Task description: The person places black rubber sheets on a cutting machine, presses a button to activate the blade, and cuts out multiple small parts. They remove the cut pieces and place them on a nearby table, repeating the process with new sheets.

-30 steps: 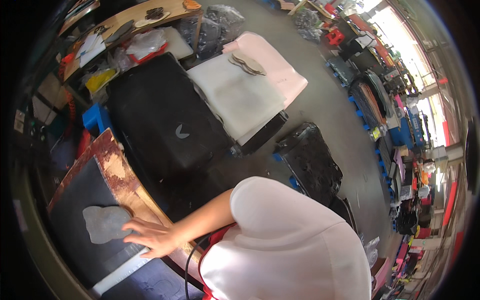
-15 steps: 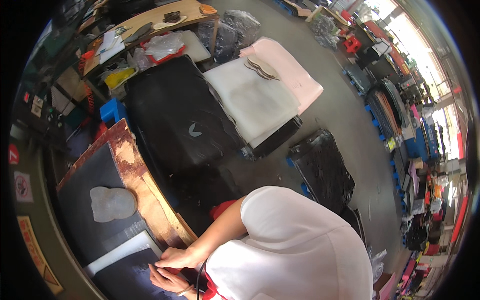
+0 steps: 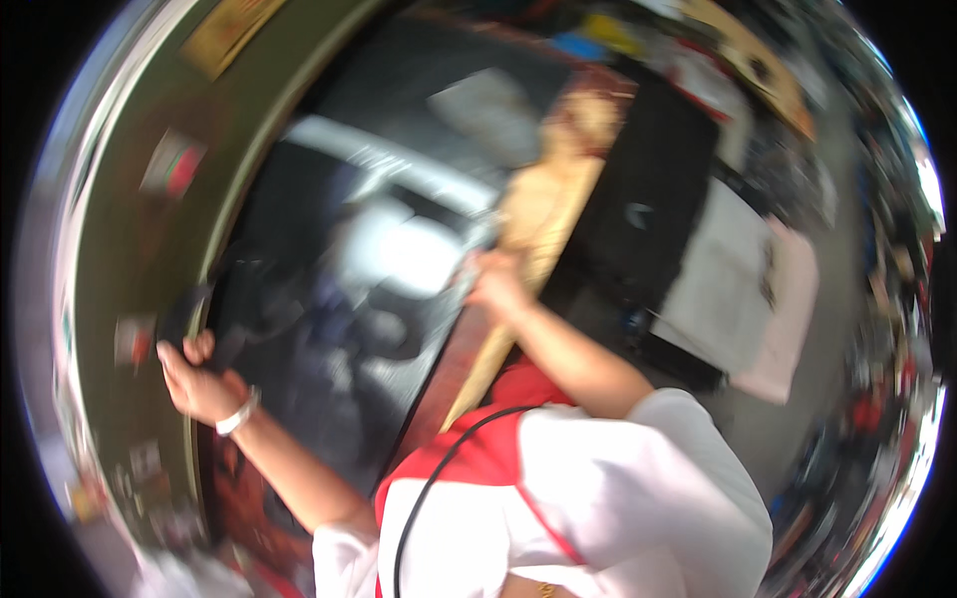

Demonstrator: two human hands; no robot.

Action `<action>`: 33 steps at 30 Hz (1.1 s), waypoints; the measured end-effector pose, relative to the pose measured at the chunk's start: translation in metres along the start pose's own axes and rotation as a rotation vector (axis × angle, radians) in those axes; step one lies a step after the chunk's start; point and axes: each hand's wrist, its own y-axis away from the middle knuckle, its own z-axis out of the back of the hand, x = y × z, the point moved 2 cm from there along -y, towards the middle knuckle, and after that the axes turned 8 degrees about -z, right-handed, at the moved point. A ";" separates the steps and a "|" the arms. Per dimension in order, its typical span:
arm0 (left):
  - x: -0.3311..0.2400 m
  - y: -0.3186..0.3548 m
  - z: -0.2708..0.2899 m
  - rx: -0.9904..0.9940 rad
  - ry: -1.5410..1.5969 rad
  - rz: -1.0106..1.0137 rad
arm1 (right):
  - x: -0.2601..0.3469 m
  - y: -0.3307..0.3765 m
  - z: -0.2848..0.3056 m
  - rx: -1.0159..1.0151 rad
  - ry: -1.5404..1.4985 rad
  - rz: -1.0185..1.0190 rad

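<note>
The left hand (image 3: 204,389) is half curled by one side of a shiny dark sheet (image 3: 329,294), the right hand (image 3: 496,283) bent by the other. It's too blurry to tell if they grip it.

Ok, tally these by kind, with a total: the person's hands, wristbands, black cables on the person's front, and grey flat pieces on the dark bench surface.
Hands: 2 (left hand, right hand)
Wristbands: 1 (pale wristband, left wrist)
Cables: 1 (black cable)
Grey pieces: 1 (grey flat piece, blurred)
Total: 5
</note>
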 end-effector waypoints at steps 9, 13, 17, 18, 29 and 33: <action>-0.033 0.062 -0.015 0.379 -0.900 -0.329 | 0.007 0.030 0.008 0.306 0.079 -0.396; 0.030 0.183 -0.061 0.773 -0.677 -0.245 | -0.021 0.045 -0.009 0.373 -0.193 -0.393; 0.070 0.228 -0.071 0.604 -0.375 0.401 | -0.027 0.043 -0.031 0.593 -0.179 -0.344; 0.073 0.219 -0.069 0.526 -0.336 0.490 | -0.027 0.042 -0.034 0.595 -0.223 -0.382; -0.067 0.013 0.048 0.016 -0.089 -0.056 | -0.024 0.025 -0.014 0.304 0.195 -0.325; -0.023 0.061 0.063 0.340 -0.982 -0.201 | -0.059 0.021 -0.004 0.346 1.115 -0.249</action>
